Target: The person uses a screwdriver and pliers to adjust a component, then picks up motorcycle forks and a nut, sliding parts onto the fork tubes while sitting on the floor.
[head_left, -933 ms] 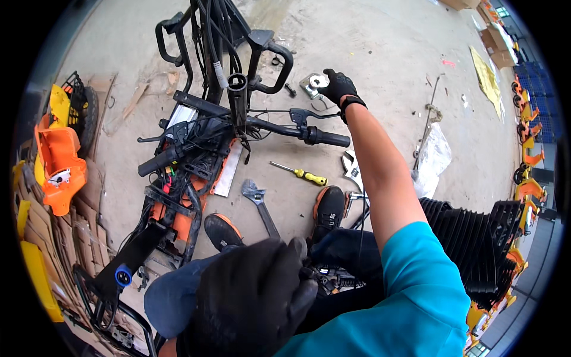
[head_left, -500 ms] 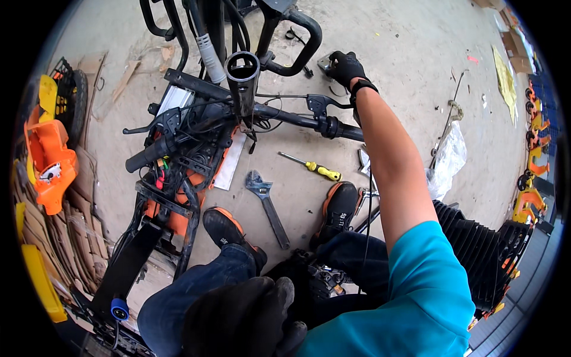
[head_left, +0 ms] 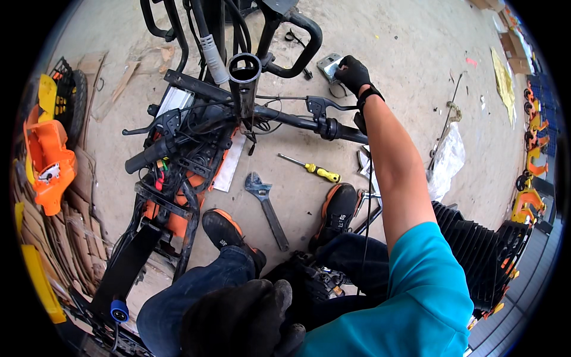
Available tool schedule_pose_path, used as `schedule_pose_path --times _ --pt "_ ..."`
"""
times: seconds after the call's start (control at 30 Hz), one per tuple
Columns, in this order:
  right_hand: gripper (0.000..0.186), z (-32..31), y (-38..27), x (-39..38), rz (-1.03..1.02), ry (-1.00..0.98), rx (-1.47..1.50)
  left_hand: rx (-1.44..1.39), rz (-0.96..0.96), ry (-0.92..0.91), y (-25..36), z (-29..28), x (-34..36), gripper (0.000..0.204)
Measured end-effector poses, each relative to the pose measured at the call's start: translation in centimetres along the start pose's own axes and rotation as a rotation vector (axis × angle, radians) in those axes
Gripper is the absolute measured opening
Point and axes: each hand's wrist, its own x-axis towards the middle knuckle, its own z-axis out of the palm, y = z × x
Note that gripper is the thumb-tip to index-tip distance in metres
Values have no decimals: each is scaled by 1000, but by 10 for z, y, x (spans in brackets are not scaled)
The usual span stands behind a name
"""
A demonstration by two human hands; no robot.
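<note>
The black-gloved right hand (head_left: 353,74) is at a grey metal bracket (head_left: 328,64) on the concrete floor (head_left: 410,83), fingers curled at its edge, though whether they clamp it I cannot tell. The gloved left hand (head_left: 235,321) is low over the lap, fingers bent, their grip hidden. An adjustable wrench (head_left: 270,214) lies between the shoes (head_left: 339,214).

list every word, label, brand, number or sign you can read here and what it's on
Right shoe: small light lettering, not copied here.
Left shoe: small light marks, partly blurred, not copied.
Metal piece by the right hand: no lettering can be made out.
Adjustable wrench: any marking is too small to read.
</note>
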Motion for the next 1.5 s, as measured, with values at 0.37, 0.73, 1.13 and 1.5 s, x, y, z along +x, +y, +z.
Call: schedule_pose_path --times 0.37,0.73,1.13,1.5 --pt "21 -101 -15 -47 180 -384 1108 -104 -84 -90 13 -12 3 42" --pt "24 -220 -190 -239 -326 -776 403 -1057 -371 -29 19 26 -6 43" --pt "33 -256 -274 -393 -767 -319 17 -1891 -315 -270 14 56 0 59" --pt "35 -304 -279 -375 -772 -186 261 -1808 -177 -157 19 50 15 32"
